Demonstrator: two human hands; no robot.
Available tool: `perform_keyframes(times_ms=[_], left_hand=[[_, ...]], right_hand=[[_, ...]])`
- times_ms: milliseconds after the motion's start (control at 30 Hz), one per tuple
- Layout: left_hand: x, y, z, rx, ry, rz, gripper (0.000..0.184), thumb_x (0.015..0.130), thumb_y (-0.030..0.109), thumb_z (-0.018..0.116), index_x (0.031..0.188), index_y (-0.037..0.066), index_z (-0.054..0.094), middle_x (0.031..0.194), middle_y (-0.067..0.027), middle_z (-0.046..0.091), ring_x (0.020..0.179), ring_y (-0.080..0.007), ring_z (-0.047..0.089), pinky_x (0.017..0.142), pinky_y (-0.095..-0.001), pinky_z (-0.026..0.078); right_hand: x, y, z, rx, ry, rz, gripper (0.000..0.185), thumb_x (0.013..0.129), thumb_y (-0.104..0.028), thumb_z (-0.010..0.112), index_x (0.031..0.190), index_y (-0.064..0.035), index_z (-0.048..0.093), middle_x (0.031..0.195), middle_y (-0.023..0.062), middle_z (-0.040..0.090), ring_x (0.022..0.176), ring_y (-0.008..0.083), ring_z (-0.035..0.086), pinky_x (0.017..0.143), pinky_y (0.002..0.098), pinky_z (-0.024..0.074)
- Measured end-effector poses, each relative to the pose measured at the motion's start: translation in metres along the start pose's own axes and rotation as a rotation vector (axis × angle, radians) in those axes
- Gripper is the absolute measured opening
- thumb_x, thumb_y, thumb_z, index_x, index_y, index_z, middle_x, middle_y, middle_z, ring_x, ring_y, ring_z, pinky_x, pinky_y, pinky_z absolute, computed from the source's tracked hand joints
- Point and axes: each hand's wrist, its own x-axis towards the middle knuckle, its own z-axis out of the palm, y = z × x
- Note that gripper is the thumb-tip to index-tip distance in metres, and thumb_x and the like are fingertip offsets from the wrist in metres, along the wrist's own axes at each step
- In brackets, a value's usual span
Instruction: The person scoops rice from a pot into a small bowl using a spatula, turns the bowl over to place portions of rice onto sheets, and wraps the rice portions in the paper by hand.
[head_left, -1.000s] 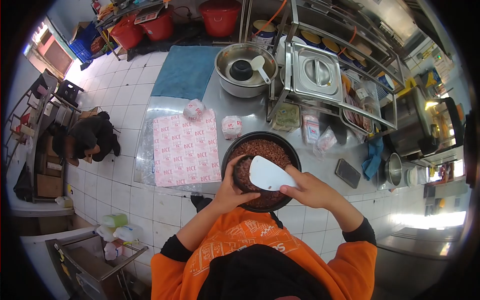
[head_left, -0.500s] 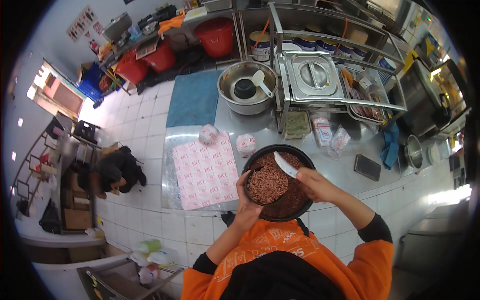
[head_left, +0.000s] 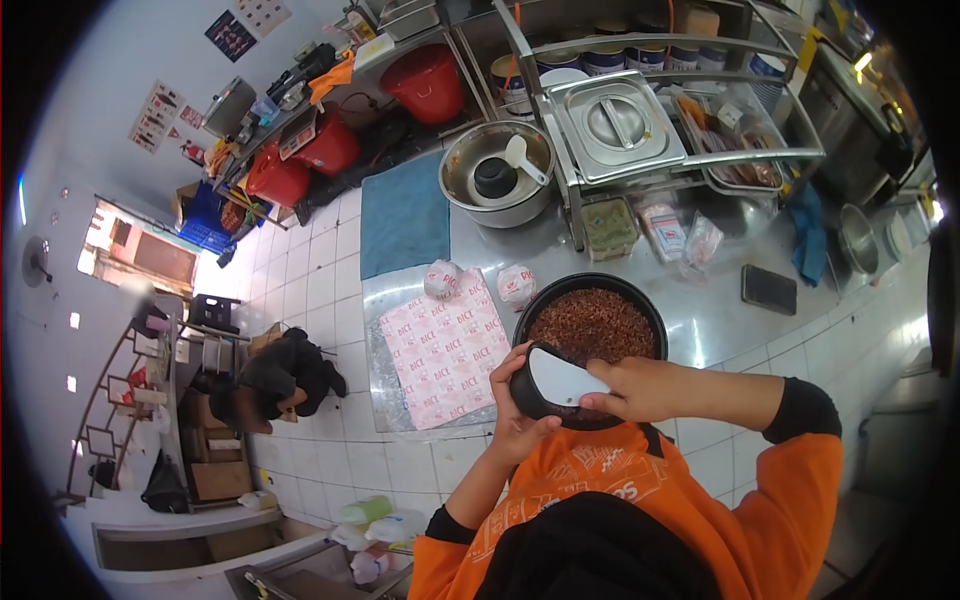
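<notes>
My left hand [head_left: 512, 415] is wrapped round a small black bowl [head_left: 524, 388], tilted over the near edge of a large black pan [head_left: 661, 328]. In my right hand [head_left: 642, 390] is a white rice paddle [head_left: 562, 378], its blade lying across the bowl's mouth and hiding most of what is inside. Reddish-brown rice [head_left: 590, 318] fills the pan. Left of it, a printed pink-and-white wrapping sheet [head_left: 445, 352] lies flat on the steel table. Two round paper-wrapped parcels, one at the sheet's top edge [head_left: 441, 280] and another [head_left: 517, 287] beside the pan, sit nearby.
A steel basin [head_left: 460, 205] holds a black bowl [head_left: 494, 178] and another white paddle [head_left: 522, 158]. Behind stands a metal rack with a lidded steel container [head_left: 615, 125]. A phone-like dark slab [head_left: 768, 289] lies right. A blue cloth [head_left: 405, 215] covers the back left. Another person [head_left: 285, 375] crouches at left.
The black bowl has tilted and moved toward my body, from over the rice to the pan's near edge. The paddle has swung down across its mouth. The view has shifted slightly.
</notes>
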Motion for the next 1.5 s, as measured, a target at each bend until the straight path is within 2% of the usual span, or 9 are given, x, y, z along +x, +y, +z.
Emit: perform_keyframes(times_ms=[167,333,467,500,600,900,1233,1367,1500], left_hand=[[0.008,0.030,0.016,-0.364,0.220,0.023,0.099,0.071,0.020,0.085,0.143,0.011,0.017,0.141,-0.0161,0.034,0.132,-0.0293,0.038,0.109,-0.0425,0.036],[0.013,0.033,0.019,-0.198,0.336,0.248,0.102,0.066,0.021,0.087,0.141,0.016,0.018,0.144,-0.0158,0.029,0.132,-0.0314,0.038,0.107,-0.0447,0.040],[0.024,0.016,0.014,0.140,0.289,0.494,0.086,0.067,0.022,0.085,0.130,0.019,0.027,0.146,-0.0190,0.022,0.133,-0.0348,0.036,0.110,-0.0463,0.036],[0.029,0.019,0.019,0.116,0.257,0.493,0.080,0.068,0.024,0.084,0.126,0.019,0.029,0.145,-0.0217,0.023,0.134,-0.0389,0.033,0.111,-0.0493,0.033],[0.028,0.009,0.006,0.181,0.083,0.544,0.081,0.070,0.033,0.083,0.129,0.021,0.028,0.148,-0.0193,0.022,0.138,-0.0416,0.028,0.111,-0.0515,0.033],[0.013,0.007,0.002,0.205,-0.048,0.460,0.063,0.079,0.038,0.077,0.122,0.016,0.037,0.135,-0.0194,0.037,0.132,-0.0434,0.037,0.108,-0.0552,0.035],[0.033,0.015,-0.004,-0.513,0.465,-0.073,0.053,0.096,0.051,0.038,0.131,0.011,0.040,0.131,-0.0152,0.050,0.120,-0.0406,0.050,0.098,-0.0614,0.044],[0.040,0.017,-0.005,-0.623,0.356,-0.244,0.053,0.098,0.050,0.034,0.123,0.006,0.048,0.127,-0.0200,0.054,0.113,-0.0433,0.055,0.098,-0.0577,0.044],[0.036,0.013,-0.022,-0.340,0.156,-0.233,0.053,0.098,0.046,0.036,0.118,-0.001,0.051,0.126,-0.0227,0.056,0.108,-0.0374,0.060,0.097,-0.0481,0.047]], right_hand=[[0.003,0.014,-0.001,0.402,0.214,-0.285,0.041,0.098,-0.049,0.045,0.100,-0.0081,0.048,0.061,0.0072,0.049,0.056,0.0211,0.052,0.049,0.0332,0.0398],[0.001,0.008,0.011,1.145,-0.088,0.185,0.038,0.098,-0.052,0.045,0.093,-0.0148,0.046,0.059,-0.0065,0.029,0.044,0.0042,0.023,0.039,0.0208,0.0149],[0.018,0.005,0.038,0.527,0.411,-0.366,0.040,0.100,-0.044,0.044,0.101,-0.0046,0.046,0.062,0.0071,0.044,0.054,0.0185,0.046,0.053,0.0337,0.0432],[0.005,-0.009,0.024,0.452,0.301,-0.245,0.054,0.098,-0.049,0.043,0.115,0.0011,0.049,0.087,0.0250,0.065,0.083,0.0366,0.065,0.079,0.0450,0.0483],[0.000,-0.013,0.017,0.284,0.194,-0.149,0.054,0.098,-0.050,0.043,0.114,0.0013,0.051,0.093,0.0285,0.065,0.089,0.0425,0.065,0.079,0.0491,0.0484],[-0.007,-0.021,0.026,0.171,-0.044,-0.025,0.065,0.098,-0.055,0.037,0.115,0.0064,0.051,0.095,0.0322,0.064,0.097,0.0478,0.062,0.086,0.0513,0.0467],[0.027,0.016,0.022,0.992,-0.222,-0.162,0.054,0.098,-0.056,0.039,0.125,-0.0098,0.040,0.057,0.0050,0.047,0.043,0.0176,0.046,0.041,0.0336,0.0409],[0.024,-0.008,0.042,0.108,0.335,-0.148,0.051,0.096,-0.044,0.048,0.118,0.0005,0.040,0.086,0.0347,0.062,0.077,0.0513,0.062,0.067,0.0574,0.0493],[0.039,0.004,0.069,-0.129,0.486,-0.193,0.052,0.096,-0.048,0.048,0.107,0.0010,0.036,0.067,0.0273,0.061,0.061,0.0471,0.062,0.054,0.0526,0.0507]])
